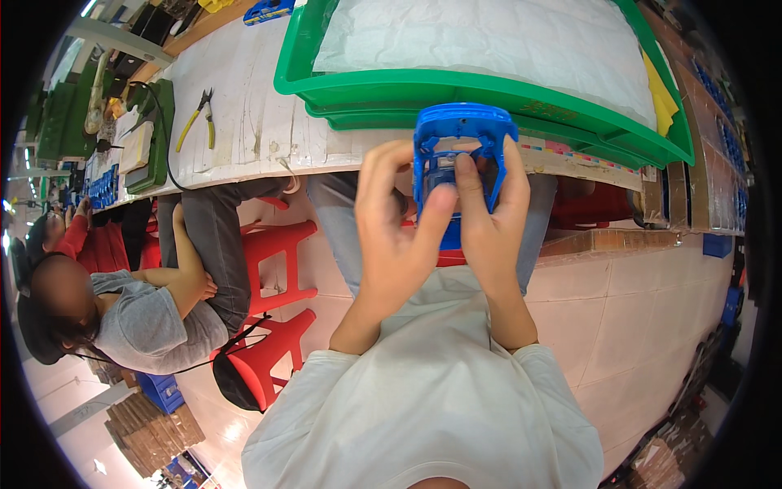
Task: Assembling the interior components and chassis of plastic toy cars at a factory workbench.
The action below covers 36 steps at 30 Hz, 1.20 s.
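- Both thumbs lie over the frame's middle, tips close together; whether they press on the small piece inside, I can't tell.
- The left hand [387,216] curls partway, fingers along the left side; the right hand [497,216] has fingertips against the right side. Between them they hold the blue frame [463,124].
- I have that frame raised ahead of the chest, around the bench's near edge, its rounded end pointing away.
- I'd judge it light, stiff moulded plastic, smooth enough to slip from dry fingertips. The thin side arms might flex or crack if squeezed hard.
- I'd take hold low on both side arms, where they look broadest, and leave the middle free.
- Beyond it stands the green tray [391,91], lined with white sheeting [481,37].
- Farther left, yellow-handled pliers [195,118] lie on the white bench [252,102], well apart from my hands.
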Tool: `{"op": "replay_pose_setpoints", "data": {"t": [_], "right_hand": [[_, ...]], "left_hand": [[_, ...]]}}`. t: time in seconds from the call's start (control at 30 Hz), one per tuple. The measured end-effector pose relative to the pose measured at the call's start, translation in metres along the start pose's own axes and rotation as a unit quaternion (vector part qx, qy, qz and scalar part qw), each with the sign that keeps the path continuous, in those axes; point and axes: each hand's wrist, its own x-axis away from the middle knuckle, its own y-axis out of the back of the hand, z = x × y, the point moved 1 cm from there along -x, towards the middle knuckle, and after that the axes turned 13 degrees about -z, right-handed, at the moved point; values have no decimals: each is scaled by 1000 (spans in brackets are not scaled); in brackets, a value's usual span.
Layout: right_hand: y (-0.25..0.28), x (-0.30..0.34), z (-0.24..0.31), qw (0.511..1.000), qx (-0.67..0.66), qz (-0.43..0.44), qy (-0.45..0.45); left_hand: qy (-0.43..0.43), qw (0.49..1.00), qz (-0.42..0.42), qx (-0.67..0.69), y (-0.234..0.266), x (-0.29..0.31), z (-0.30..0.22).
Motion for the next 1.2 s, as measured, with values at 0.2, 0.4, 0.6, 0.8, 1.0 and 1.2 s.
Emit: {"op": "replay_pose_setpoints", "data": {"t": [0.2,0.4,0.6,0.8,1.0,1.2], "right_hand": [[8,-2,12,998,-21,2,-61],[9,2,8,999,-17,29,-40],[10,6,13,997,-22,22,-66],[8,7,17,991,-90,22,-95],[13,16,17,990,-72,91,-82],[19,21,14,988,-18,125,-92]], "left_hand": [[-25,993,-97,-56,24,-12,5],[-161,978,-44,-123,27,-10,7],[-7,999,46,-11,11,13,0],[-33,997,32,-58,3,15,0],[32,999,-7,-31,3,15,0],[22,1000,-19,-6,1,15,1]]}}
